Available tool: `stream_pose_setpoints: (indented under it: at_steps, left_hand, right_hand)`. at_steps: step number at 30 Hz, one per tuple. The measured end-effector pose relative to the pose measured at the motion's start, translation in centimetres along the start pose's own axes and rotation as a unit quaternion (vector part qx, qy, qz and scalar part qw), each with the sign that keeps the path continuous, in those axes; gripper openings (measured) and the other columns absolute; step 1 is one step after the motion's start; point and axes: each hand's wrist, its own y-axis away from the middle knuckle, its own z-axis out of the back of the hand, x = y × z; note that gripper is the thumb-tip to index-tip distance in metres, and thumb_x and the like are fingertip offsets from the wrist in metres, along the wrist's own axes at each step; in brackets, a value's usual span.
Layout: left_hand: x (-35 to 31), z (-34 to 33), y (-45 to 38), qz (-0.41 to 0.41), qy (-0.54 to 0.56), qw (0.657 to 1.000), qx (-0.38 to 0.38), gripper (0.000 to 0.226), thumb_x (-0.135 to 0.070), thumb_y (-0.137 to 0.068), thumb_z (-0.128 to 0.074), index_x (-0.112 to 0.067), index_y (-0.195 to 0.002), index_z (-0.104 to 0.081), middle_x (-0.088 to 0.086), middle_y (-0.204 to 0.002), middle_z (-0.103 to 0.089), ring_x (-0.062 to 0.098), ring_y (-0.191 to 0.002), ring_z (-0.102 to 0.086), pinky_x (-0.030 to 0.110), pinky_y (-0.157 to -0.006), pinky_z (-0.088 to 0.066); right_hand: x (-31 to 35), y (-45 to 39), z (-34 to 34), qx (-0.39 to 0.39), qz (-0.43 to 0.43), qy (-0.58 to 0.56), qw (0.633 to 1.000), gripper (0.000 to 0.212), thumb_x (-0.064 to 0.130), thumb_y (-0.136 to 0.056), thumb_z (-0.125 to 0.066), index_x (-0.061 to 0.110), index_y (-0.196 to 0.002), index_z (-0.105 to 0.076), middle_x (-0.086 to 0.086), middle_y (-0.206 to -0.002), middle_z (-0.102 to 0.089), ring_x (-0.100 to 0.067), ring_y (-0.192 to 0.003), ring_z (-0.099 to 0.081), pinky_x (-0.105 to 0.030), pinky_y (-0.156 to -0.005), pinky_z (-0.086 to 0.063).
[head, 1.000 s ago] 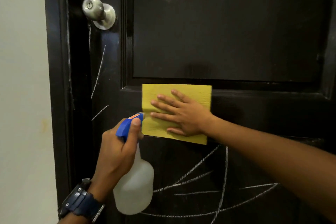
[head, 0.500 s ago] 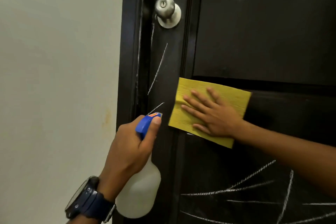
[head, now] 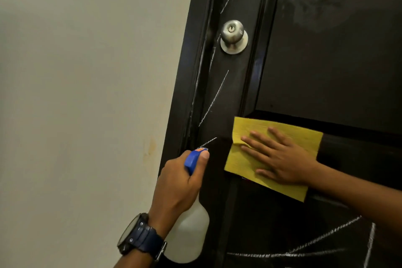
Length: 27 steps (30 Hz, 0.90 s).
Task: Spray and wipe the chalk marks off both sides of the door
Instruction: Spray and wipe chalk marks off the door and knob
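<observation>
We see the black door [head: 326, 61] carrying a yellow cloth [head: 243, 159] flat against its middle rail, a steel knob [head: 233, 36] above it, and white chalk marks [head: 214, 99] on the stile and lower panel.

The cloth [head: 274, 154] lies flat on the door [head: 326, 61], under the right hand [head: 280, 159]. The spray bottle [head: 189, 230] is left of it, below the doorknob [head: 233, 36].
</observation>
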Motion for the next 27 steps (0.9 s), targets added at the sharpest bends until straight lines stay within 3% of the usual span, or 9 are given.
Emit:
stream_pose_setpoints:
  at_steps: [4, 7, 14, 17, 20, 24, 27]
  left_hand:
    - [0.7, -0.4, -0.8, -0.008, 0.003, 1.000, -0.018, 0.063, -0.071, -0.089, -0.034, -0.017, -0.084, -0.066, 0.004, -0.063, -0.062, 0.020, -0.060, -0.059, 0.032, -0.060, -0.048]
    - [1.0, -1.0, -0.7, -0.003, 0.005, 1.000, -0.023, 0.064, -0.072, -0.088, -0.033, -0.017, -0.084, -0.066, 0.002, -0.062, -0.062, 0.019, -0.058, -0.058, 0.028, -0.057, -0.048]
    - [1.1, -2.0, -0.8, -0.010, -0.006, 1.000, -0.023, 0.070, -0.076, -0.087, -0.032, -0.016, -0.090, -0.067, 0.004, -0.064, -0.063, 0.020, -0.060, -0.061, 0.035, -0.058, -0.049]
    - [1.0, -1.9, -0.9, -0.011, -0.010, 0.999, -0.034, 0.070, -0.077, -0.087, -0.032, -0.016, -0.086, -0.067, 0.004, -0.064, -0.062, 0.020, -0.060, -0.060, 0.038, -0.059, -0.048]
    - [0.9, -1.9, -0.7, -0.010, -0.013, 0.999, -0.035, 0.060, -0.072, -0.089, -0.035, -0.019, -0.081, -0.063, -0.001, -0.060, -0.059, 0.015, -0.055, -0.057, 0.028, -0.051, -0.047]
    - [0.7, -1.8, -0.6, -0.007, -0.011, 0.999, -0.037, 0.058, -0.070, -0.091, -0.038, -0.019, -0.091, -0.067, -0.005, -0.060, -0.058, 0.011, -0.055, -0.057, 0.019, -0.049, -0.044]
    - [0.2, -1.7, -0.5, -0.011, -0.013, 0.999, -0.046, 0.056, -0.066, -0.091, -0.040, -0.016, -0.087, -0.065, -0.009, -0.056, -0.053, 0.006, -0.053, -0.054, 0.014, -0.050, -0.041]
  right_hand:
    - [-3.6, -9.7, 2.2, -0.034, -0.055, 0.021, 0.998, 0.078, 0.065, -0.099, -0.015, 0.017, -0.160, -0.018, -0.007, -0.166, -0.018, -0.029, -0.153, -0.014, -0.058, -0.122, -0.006]
    - [-6.3, -16.0, 4.6, -0.032, -0.103, 0.017, 0.994, 0.083, 0.067, -0.096, -0.009, 0.016, -0.161, -0.012, -0.008, -0.168, -0.012, -0.028, -0.155, -0.009, -0.057, -0.123, 0.000]
    - [-2.0, -16.8, 2.7, -0.088, -0.179, -0.016, 0.980, 0.084, 0.062, -0.098, -0.013, 0.005, -0.159, -0.013, -0.017, -0.167, -0.010, -0.032, -0.155, -0.003, -0.056, -0.124, -0.003]
    - [4.2, -15.2, 0.3, -0.090, -0.147, -0.037, 0.984, 0.083, 0.058, -0.098, -0.011, 0.001, -0.158, -0.012, -0.023, -0.165, -0.006, -0.036, -0.154, 0.001, -0.057, -0.123, -0.004]
    - [9.4, -13.4, -1.8, -0.107, -0.133, -0.065, 0.983, 0.078, 0.050, -0.098, -0.013, 0.000, -0.155, -0.028, -0.024, -0.163, -0.018, -0.039, -0.153, -0.009, -0.055, -0.123, -0.006]
    - [11.7, -11.2, -2.8, -0.051, -0.051, -0.036, 0.997, 0.077, 0.054, -0.100, -0.014, 0.003, -0.157, -0.023, -0.024, -0.164, -0.016, -0.040, -0.153, 0.002, -0.054, -0.124, 0.005]
    - [11.2, -10.2, -2.7, -0.046, 0.006, -0.028, 0.999, 0.077, 0.060, -0.099, -0.029, 0.005, -0.153, -0.036, -0.021, -0.157, -0.036, -0.035, -0.150, -0.009, -0.052, -0.125, -0.006]
